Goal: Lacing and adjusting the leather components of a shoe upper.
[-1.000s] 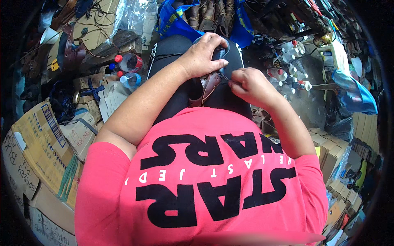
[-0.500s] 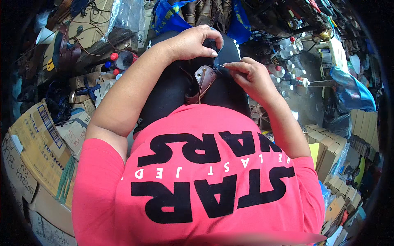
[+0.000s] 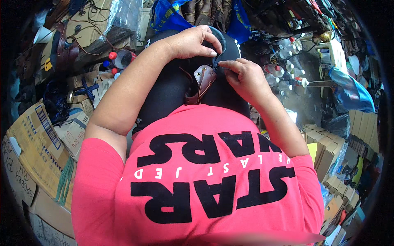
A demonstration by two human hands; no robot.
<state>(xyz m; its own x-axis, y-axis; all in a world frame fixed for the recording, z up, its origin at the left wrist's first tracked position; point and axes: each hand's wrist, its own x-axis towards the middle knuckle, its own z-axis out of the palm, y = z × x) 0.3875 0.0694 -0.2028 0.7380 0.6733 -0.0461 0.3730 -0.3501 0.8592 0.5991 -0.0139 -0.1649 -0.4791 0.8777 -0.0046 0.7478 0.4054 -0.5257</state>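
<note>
My left hand [image 3: 195,43] is closed on the rim of a dark curved piece [image 3: 222,43] with a bluish-grey edge; the piece lies over my black-trousered lap, and its kind I cannot make out. My right hand [image 3: 248,78] meets the near end of that rim, index finger stretched forward and thumb tucked below it. Whatever its fingertips pinch is hidden now. Just nearer to me, between my thighs, a brown leather strap piece [image 3: 205,76] with metal eyelets and a thin lace rests untouched.
A blue bag [image 3: 241,26] with brown laced leather items stands beyond my knees. Several plastic bottles [image 3: 287,74] are on the floor at right. Cardboard boxes [image 3: 39,135] crowd the left, and more boxes [image 3: 328,143] the right. A light-blue cloth [image 3: 353,92] hangs at far right.
My right hand has moved slightly up and left to the dark rim. The thin needle seen at its fingertips no longer shows. More of the curved rim shows beside my left hand.
</note>
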